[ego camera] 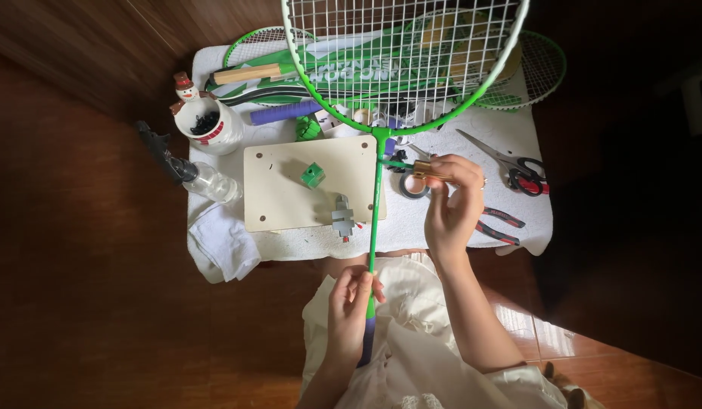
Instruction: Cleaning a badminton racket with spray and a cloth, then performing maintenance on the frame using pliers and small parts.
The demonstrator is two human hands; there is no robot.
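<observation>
My left hand (351,303) grips the purple handle end of a green badminton racket (376,197), whose thin shaft runs up to a white-strung head over the table. My right hand (451,201) is raised to the right of the shaft and pinches a small brass-coloured tool (422,170). A short green string runs from that tool toward the shaft near the racket's throat. A roll of dark tape (413,186) lies just under that hand.
A small table with a white cloth (517,136) holds a cream board (290,193) with a green cube and a grey clamp, scissors (517,167), red-handled pliers (502,225), a snowman mug (207,121), a spray bottle (184,170), and more rackets at the back. Dark wooden floor surrounds it.
</observation>
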